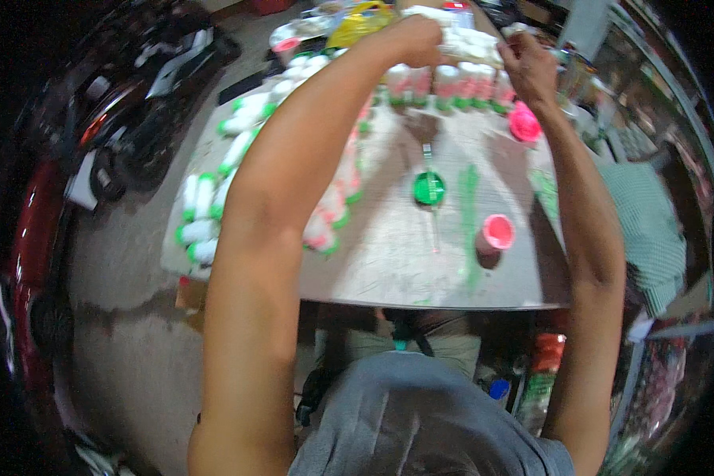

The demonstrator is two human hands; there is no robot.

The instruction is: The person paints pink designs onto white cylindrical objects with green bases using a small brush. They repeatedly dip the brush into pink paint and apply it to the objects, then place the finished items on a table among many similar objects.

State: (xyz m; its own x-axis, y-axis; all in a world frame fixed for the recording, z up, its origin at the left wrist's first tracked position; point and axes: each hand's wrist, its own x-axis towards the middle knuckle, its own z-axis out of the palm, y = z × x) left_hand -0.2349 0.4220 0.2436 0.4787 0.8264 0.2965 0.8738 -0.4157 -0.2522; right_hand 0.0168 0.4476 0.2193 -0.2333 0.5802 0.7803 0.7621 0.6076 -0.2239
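Both my arms stretch to the far side of a pale table (389,274). My left hand (419,41) is at the left end of a pile of white pieces (472,44); its fingers are blurred and mostly hidden. At the right end of the pile is my right hand (534,70), its fingers curled; what they hold, if anything, cannot be made out. Just in front of the pile stands a row of small white and pink bottles (446,79) with green bases. A bright pink round container (524,123) sits below my right hand.
A green-filled dish (429,189) with a thin stick across it and a pink cup (496,233) stand mid-table. Several white-and-green bottles (205,195) line the left side. A yellow plastic bag (361,25) lies at the back; a motorcycle (135,111) stands left, checked cloth (642,230) right.
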